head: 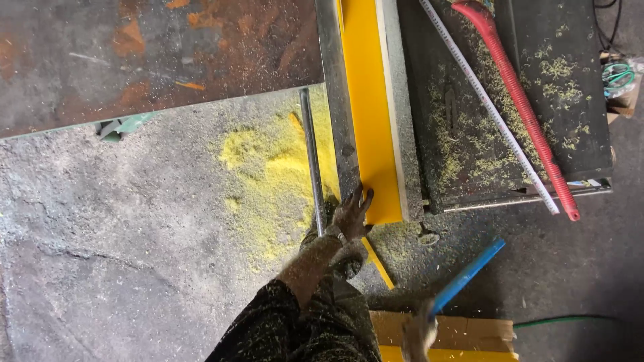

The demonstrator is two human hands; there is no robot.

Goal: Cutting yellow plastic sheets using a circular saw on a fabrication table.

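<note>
My left hand [351, 213] rests with spread fingers on the near end of a long yellow board [367, 100] that lies between a grey metal rail [333, 80] and a pale strip. A thin steel rod [310, 157] runs alongside, just left of the hand. My right hand [419, 333], blurred at the bottom edge, grips a blue handle [468, 274] that points up and to the right, apart from the board. What is at the handle's far end I cannot tell.
Yellow sawdust [268, 181] covers the concrete floor left of the board. A dark machine table [496, 100] carries a tape measure [490, 107] and a red bar [520, 100]. A rusty steel plate [147, 53] lies top left. Cardboard and a yellow piece [463, 338] sit by my right hand.
</note>
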